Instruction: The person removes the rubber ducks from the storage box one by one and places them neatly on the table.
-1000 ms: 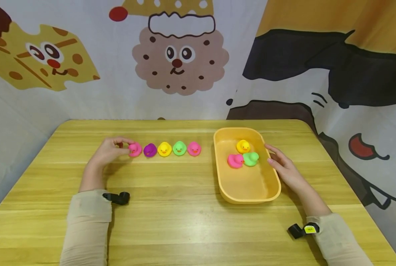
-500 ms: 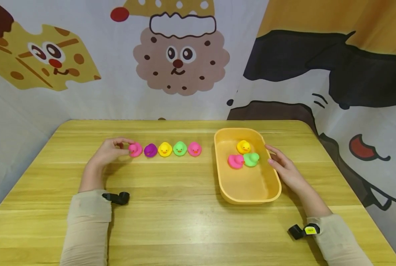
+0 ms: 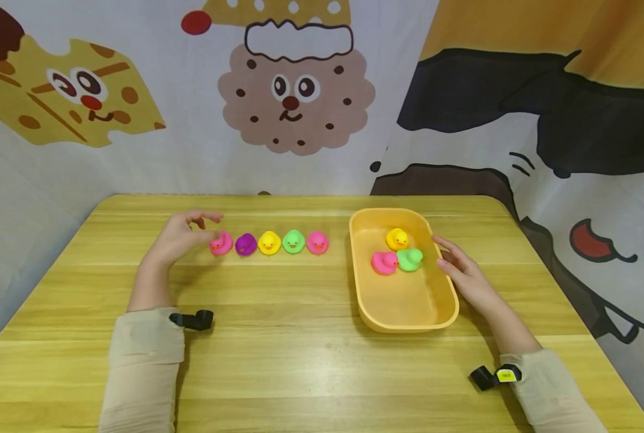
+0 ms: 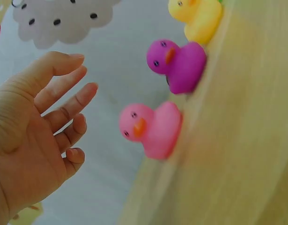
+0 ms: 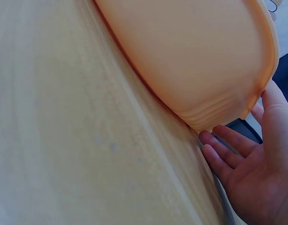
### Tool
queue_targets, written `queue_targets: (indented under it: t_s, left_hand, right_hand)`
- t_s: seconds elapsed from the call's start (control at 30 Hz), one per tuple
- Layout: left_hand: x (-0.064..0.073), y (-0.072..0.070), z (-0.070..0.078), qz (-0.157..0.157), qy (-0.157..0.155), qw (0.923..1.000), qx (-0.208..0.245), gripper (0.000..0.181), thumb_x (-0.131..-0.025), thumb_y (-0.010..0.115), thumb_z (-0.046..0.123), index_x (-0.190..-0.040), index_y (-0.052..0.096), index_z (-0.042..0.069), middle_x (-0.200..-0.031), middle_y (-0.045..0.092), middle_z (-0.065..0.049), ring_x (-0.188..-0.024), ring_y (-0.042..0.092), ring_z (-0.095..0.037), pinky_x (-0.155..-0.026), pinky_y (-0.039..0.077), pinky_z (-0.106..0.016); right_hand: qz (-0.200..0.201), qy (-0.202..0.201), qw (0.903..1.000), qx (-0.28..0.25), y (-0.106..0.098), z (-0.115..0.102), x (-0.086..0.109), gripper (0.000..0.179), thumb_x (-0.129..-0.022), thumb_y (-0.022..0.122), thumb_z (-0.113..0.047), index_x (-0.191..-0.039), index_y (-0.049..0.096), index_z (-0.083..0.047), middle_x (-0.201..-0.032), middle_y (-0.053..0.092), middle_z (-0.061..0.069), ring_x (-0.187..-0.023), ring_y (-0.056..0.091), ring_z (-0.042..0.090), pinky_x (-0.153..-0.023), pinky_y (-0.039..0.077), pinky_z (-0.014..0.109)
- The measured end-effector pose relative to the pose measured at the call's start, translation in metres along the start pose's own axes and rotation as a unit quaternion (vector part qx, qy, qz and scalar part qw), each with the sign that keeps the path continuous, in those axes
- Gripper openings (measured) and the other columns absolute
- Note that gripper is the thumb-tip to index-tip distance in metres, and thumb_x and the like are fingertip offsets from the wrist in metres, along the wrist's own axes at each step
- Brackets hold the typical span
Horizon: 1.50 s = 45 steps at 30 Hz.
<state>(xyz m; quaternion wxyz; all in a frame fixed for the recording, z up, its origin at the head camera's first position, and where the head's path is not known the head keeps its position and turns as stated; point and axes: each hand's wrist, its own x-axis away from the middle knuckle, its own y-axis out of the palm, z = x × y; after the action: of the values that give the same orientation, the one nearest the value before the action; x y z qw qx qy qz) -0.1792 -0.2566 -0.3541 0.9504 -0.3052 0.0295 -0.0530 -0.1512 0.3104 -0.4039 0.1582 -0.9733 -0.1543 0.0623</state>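
Note:
My left hand [image 3: 178, 240] is beside the left pink rubber duck [image 3: 222, 243], its fingers spread and lifted off it. In the left wrist view a gap shows between the fingertips and that duck. The duck stands at the left end of a row, followed by a purple duck [image 3: 246, 245], a yellow duck [image 3: 269, 243], a green duck [image 3: 293, 242] and another pink duck [image 3: 317, 243]. My right hand [image 3: 465, 273] rests against the right side of an orange plastic tub [image 3: 403, 307], thumb at the rim, straight fingers against the outer wall.
Inside the tub are a yellow duck [image 3: 397, 239], a pink duck [image 3: 384, 263] and a green duck [image 3: 410, 260], near its far end. The wooden table [image 3: 278, 361] ends at a printed cartoon curtain [image 3: 192, 162]. Each wrist carries a small black camera.
My left hand has let go of the left pink duck; its fingers have spread and risen. The right hand stays at the tub, and the ducks keep their places.

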Motion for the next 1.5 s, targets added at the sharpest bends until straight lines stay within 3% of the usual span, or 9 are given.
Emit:
queue_targets:
  t_s: [0.27, 0.43, 0.7, 0.87, 1.13, 1.27, 1.33, 1.5]
  left_hand:
    - [0.004, 0.005, 0.03, 0.032, 0.038, 0.9987, -0.011, 0.039, -0.084, 0.075, 0.027, -0.118, 0.067, 0.009, -0.104, 0.057, -0.012, -0.089, 0.042, -0.024, -0.058, 0.034, -0.035]
    - [0.006, 0.012, 0.049, 0.035, 0.05, 0.998, -0.016, 0.039, -0.084, 0.075, 0.028, -0.118, 0.067, 0.01, -0.103, 0.057, -0.01, -0.09, 0.041, -0.024, -0.06, 0.034, -0.036]
    - [0.005, 0.03, 0.071, 0.036, 0.11, 0.9932, 0.016, 0.034, -0.081, 0.078, 0.013, -0.113, 0.069, 0.007, -0.109, 0.062, -0.006, -0.087, 0.044, -0.022, -0.047, 0.033, -0.028]
    - [0.005, 0.042, 0.085, 0.033, 0.144, 0.9887, 0.023, 0.034, -0.079, 0.079, 0.011, -0.112, 0.069, 0.004, -0.114, 0.062, -0.008, -0.09, 0.044, -0.022, -0.049, 0.033, -0.028]
    - [0.005, 0.067, 0.104, 0.024, 0.183, 0.9823, 0.03, 0.032, -0.077, 0.08, 0.011, -0.108, 0.071, 0.008, -0.107, 0.064, -0.002, -0.088, 0.046, -0.021, -0.053, 0.036, -0.03]
    - [0.005, 0.083, 0.114, 0.015, 0.208, 0.9774, 0.037, 0.034, -0.076, 0.081, 0.01, -0.108, 0.071, 0.007, -0.103, 0.066, -0.001, -0.086, 0.047, -0.021, -0.067, 0.04, -0.034]
    - [0.005, 0.091, 0.117, 0.008, 0.214, 0.976, 0.041, 0.034, -0.076, 0.081, 0.008, -0.108, 0.071, 0.007, -0.103, 0.066, -0.001, -0.086, 0.047, -0.021, -0.071, 0.04, -0.036]
    - [0.005, 0.107, 0.122, -0.004, 0.216, 0.9748, 0.054, 0.035, -0.076, 0.08, 0.006, -0.109, 0.071, 0.007, -0.103, 0.066, -0.001, -0.086, 0.047, -0.02, -0.068, 0.04, -0.037]
  right_hand:
    - [-0.002, 0.001, 1.0, 0.002, 0.0, -0.001, 0.001, 0.052, -0.104, 0.043, -0.021, -0.152, 0.025, -0.012, -0.137, 0.038, 0.031, -0.105, 0.057, 0.006, -0.079, 0.051, 0.027]
    - [0.0, 0.003, 1.0, 0.002, 0.0, 0.0, 0.001, 0.052, -0.103, 0.043, -0.021, -0.152, 0.025, -0.012, -0.136, 0.039, 0.031, -0.104, 0.057, 0.006, -0.079, 0.051, 0.027]
    - [0.002, 0.007, 0.9999, 0.007, 0.001, 0.0, 0.002, 0.053, -0.103, 0.043, -0.022, -0.152, 0.026, -0.012, -0.138, 0.037, 0.033, -0.105, 0.056, 0.004, -0.08, 0.05, 0.025]
    - [0.003, 0.003, 1.0, 0.003, 0.0, -0.001, 0.001, 0.052, -0.103, 0.043, -0.021, -0.152, 0.026, -0.011, -0.139, 0.036, 0.034, -0.106, 0.056, 0.004, -0.08, 0.051, 0.026]
    - [0.001, -0.001, 1.0, 0.0, 0.0, 0.0, 0.0, 0.053, -0.103, 0.043, -0.02, -0.152, 0.025, -0.01, -0.139, 0.036, 0.034, -0.107, 0.055, 0.004, -0.081, 0.05, 0.025]
    - [0.002, -0.005, 1.0, 0.002, 0.0, 0.001, 0.0, 0.052, -0.103, 0.043, -0.02, -0.152, 0.026, -0.011, -0.138, 0.036, 0.034, -0.108, 0.055, 0.004, -0.081, 0.05, 0.025]
    - [0.002, -0.009, 1.0, 0.002, 0.0, 0.001, -0.001, 0.052, -0.103, 0.043, -0.02, -0.151, 0.026, -0.01, -0.138, 0.037, 0.034, -0.108, 0.055, 0.003, -0.081, 0.05, 0.025]
    - [0.003, -0.013, 0.9999, 0.002, -0.001, 0.002, -0.001, 0.052, -0.103, 0.043, -0.019, -0.151, 0.027, -0.01, -0.137, 0.039, 0.032, -0.107, 0.056, 0.004, -0.081, 0.05, 0.025]
